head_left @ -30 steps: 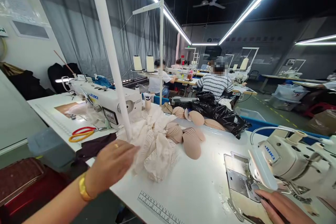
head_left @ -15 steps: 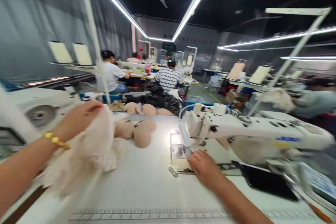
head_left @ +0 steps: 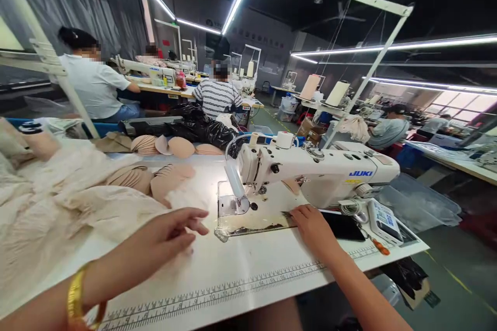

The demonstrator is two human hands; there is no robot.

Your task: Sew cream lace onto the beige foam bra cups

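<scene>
My left hand hovers over the white table left of the needle plate, fingers apart and holding nothing. A heap of cream lace fabric lies beside and behind it. My right hand rests on the machine bed, its fingers closed over a small dark pointed tool; only the tip shows, so its kind is unclear. Just right of that hand lies a black phone. Above stands the white sewing machine, its lamp lit over the needle area.
Stacked beige foam cups lie behind the fabric, with more cups at the back edge. A printed ruler runs along the front edge. A white control box sits at right. Other people work at machines beyond.
My view has turned right. My left hand has let go of the cream fabric, now heaped at left, and come toward the needle plate. My right hand has moved right, away from the needle.
</scene>
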